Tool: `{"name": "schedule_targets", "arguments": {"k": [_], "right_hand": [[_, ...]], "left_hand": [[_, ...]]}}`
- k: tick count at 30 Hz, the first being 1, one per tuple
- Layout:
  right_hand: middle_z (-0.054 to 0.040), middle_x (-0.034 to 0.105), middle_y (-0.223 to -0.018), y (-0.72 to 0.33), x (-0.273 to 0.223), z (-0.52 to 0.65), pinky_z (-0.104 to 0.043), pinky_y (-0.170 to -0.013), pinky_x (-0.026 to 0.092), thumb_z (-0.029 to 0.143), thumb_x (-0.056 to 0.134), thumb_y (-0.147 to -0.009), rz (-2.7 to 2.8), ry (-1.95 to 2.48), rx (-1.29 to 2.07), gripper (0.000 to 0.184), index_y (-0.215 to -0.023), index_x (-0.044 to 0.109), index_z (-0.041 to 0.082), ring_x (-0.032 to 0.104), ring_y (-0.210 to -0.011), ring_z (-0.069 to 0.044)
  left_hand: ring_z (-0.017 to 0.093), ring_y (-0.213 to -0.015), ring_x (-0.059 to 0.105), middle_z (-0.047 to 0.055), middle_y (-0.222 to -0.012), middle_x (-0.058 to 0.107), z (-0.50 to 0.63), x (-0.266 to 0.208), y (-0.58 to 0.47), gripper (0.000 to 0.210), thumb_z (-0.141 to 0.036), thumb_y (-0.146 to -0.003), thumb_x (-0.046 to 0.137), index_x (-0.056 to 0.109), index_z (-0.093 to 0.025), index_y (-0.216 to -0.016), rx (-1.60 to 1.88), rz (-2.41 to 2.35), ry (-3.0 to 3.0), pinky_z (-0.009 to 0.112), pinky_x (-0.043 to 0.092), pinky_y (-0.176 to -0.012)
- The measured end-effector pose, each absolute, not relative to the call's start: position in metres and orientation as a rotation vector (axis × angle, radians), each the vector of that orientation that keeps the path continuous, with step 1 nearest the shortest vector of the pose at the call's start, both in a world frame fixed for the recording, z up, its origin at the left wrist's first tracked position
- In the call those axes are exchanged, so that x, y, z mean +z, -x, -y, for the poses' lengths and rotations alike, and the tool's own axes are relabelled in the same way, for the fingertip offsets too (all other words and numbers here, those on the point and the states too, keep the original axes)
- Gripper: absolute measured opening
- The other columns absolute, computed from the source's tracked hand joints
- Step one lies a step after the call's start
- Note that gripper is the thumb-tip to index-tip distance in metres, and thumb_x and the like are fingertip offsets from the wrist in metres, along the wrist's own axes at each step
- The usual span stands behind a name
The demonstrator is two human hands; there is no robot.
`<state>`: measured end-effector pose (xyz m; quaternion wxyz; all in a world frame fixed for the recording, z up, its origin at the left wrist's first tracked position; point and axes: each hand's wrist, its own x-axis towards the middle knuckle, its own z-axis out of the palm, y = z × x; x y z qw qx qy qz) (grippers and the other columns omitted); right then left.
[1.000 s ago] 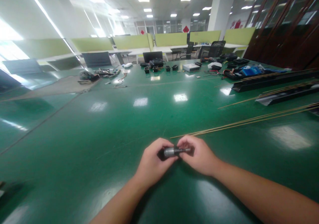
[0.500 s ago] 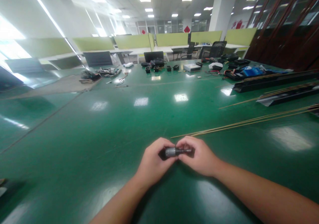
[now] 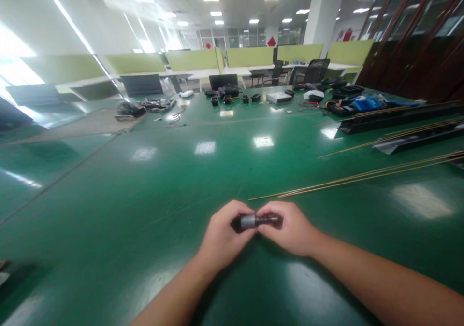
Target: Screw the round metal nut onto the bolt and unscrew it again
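Note:
Between my two hands lies a small grey and black cylindrical part [image 3: 248,221] with a narrow, dark, stepped shaft [image 3: 267,219] pointing right. My left hand [image 3: 226,234] is closed around the thick grey end, thumb and fingers on either side of it. At the shaft end, my right hand [image 3: 288,227] pinches the part with thumb and forefinger, close to where the shaft meets the body. The fingertips of both hands almost meet. Part of the dark left end is hidden in my left palm. Thin brass-coloured rods [image 3: 326,182] lie just beyond my right hand.
A glossy green tabletop [image 3: 163,181] spreads all around. Black angled channels [image 3: 398,118] with more rods lie at right. Far back are small black blocks [image 3: 227,99], a white box [image 3: 279,97], blue plastic-wrapped items [image 3: 366,103] and a pile of metal parts [image 3: 157,105].
My right fingers have shifted slightly at the shaft, the knuckles now a little lower. My left hand and the part stay in nearly the same place.

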<state>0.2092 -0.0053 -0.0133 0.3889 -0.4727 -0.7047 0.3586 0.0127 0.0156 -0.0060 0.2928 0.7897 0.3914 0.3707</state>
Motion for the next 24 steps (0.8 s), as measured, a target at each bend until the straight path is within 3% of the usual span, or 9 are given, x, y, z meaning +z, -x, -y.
{"name": "schedule_targets", "arguments": {"k": [24], "right_hand": [[-0.0029,0.073,-0.082,-0.2108,-0.0135,0.0032,-0.024,-0.064,0.047,0.014,0.068,-0.074,1.805,1.233,0.967,0.017,-0.090,0.074,0.018,0.064,-0.072,-0.016]], "left_hand": [[0.016,-0.079,0.062,0.001,-0.084,0.066,-0.0110,-0.0070,-0.0146,0.011,-0.015,-0.076,0.072,0.066,-0.020,-0.084,0.997,-1.164,-2.125,0.026,0.046,-0.070]]}}
